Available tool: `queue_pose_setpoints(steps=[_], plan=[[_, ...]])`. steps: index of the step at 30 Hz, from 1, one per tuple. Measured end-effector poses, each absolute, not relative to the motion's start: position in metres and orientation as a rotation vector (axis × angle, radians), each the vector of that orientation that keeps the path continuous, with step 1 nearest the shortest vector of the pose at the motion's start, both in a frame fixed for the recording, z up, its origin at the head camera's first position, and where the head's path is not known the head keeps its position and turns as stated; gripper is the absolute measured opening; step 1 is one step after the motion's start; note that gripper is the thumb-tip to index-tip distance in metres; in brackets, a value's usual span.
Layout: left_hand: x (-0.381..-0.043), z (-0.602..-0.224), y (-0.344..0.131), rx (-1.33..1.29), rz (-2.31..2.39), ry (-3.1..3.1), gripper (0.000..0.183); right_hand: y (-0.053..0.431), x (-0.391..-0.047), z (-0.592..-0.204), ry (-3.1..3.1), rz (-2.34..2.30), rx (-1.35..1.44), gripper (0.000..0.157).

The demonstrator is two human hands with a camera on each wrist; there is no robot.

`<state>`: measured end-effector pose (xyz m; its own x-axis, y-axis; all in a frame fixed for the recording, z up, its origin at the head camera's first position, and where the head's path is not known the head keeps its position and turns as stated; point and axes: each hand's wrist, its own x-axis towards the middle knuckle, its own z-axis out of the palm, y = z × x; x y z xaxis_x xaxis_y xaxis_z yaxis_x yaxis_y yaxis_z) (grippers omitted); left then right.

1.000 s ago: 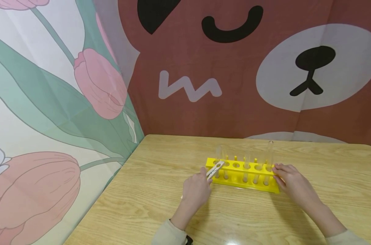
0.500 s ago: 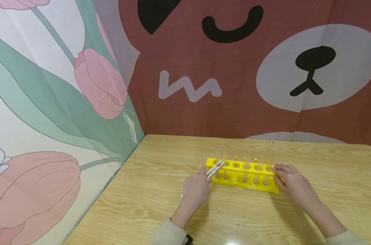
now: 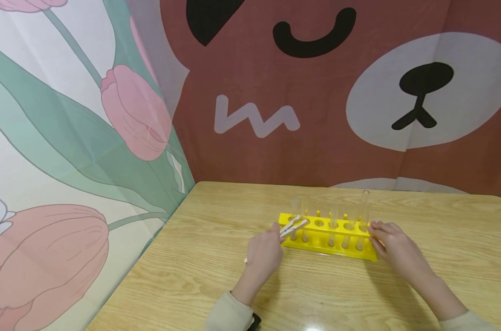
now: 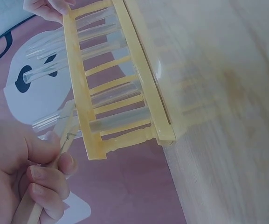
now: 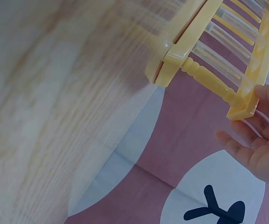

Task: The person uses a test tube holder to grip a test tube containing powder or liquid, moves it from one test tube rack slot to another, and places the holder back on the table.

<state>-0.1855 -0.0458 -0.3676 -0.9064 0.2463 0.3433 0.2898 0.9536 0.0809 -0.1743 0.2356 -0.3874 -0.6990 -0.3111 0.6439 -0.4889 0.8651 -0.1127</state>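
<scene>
A yellow test tube rack [image 3: 325, 230] stands on the table, holding several clear test tubes upright. My left hand [image 3: 264, 250] grips a wooden test tube clamp [image 3: 291, 228], its handle [image 4: 29, 207] under curled fingers in the left wrist view. The clamp's prongs are spread at the two leftmost tubes; whether they surround one I cannot tell. At the other end, my right hand [image 3: 401, 250] holds the rack's top plate. In the right wrist view its thumb and fingers [image 5: 267, 95] pinch that corner of the plate.
The rightmost test tube [image 3: 365, 204] rises highest from the rack. Short yellow pegs [image 3: 318, 214] stick up along the back. One hole [image 3: 319, 223] between the tubes holds nothing. Behind the wooden table [image 3: 225, 211] hangs a printed bear cloth [image 3: 250, 156].
The clamp's prongs have spread apart, one swinging slightly right. My left hand has shifted a little. The right hand and the rack stay in place.
</scene>
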Motion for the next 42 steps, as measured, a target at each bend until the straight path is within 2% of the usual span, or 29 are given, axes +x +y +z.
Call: queue_pose_setpoints(steps=[6, 11, 13, 14, 19, 21, 24, 25, 27, 31, 35, 38, 42], plan=[[-0.187, -0.366, -0.045, -0.389, -0.179, -2.766, 0.018, 0.236, -0.174, -0.389, -2.387, 0.368, 0.584, 0.028], [-0.189, -0.367, -0.043, -0.390, -0.169, -2.764, 0.017, 0.238, -0.175, -0.391, -2.355, 0.375, 0.598, 0.087], [-0.189, -0.366, -0.043, -0.392, -0.162, -2.761, 0.017, 0.238, -0.175, -0.391, -2.350, 0.374, 0.599, 0.087], [-0.189, -0.366, -0.043, -0.392, -0.163, -2.763, 0.017, 0.238, -0.175, -0.391, -2.348, 0.377, 0.603, 0.081], [-0.190, -0.365, -0.042, -0.387, -0.156, -2.762, 0.017, 0.238, -0.175, -0.391, -2.351, 0.372, 0.602, 0.080], [-0.190, -0.364, -0.042, -0.383, -0.155, -2.764, 0.018, 0.238, -0.175, -0.390, -2.358, 0.371, 0.600, 0.066], [-0.191, -0.365, -0.041, -0.374, -0.145, -2.776, 0.018, 0.238, -0.175, -0.390, -2.372, 0.369, 0.600, 0.028], [-0.192, -0.365, -0.041, -0.372, -0.144, -2.781, 0.017, 0.237, -0.175, -0.390, -2.374, 0.368, 0.597, 0.024], [-0.193, -0.365, -0.041, -0.367, -0.136, -2.784, 0.018, 0.237, -0.175, -0.389, -2.379, 0.365, 0.588, 0.032], [-0.193, -0.365, -0.041, -0.380, -0.143, -2.745, 0.020, 0.236, -0.175, -0.389, -2.400, 0.359, 0.569, 0.035], [-0.193, -0.365, -0.040, -0.401, -0.130, -2.700, 0.020, 0.236, -0.175, -0.390, -2.419, 0.354, 0.565, 0.033], [-0.194, -0.364, -0.039, -0.403, -0.105, -2.711, 0.020, 0.236, -0.175, -0.390, -2.411, 0.357, 0.577, 0.026], [-0.196, -0.365, -0.038, -0.400, -0.101, -2.756, 0.019, 0.238, -0.175, -0.391, -2.393, 0.358, 0.592, 0.029]])
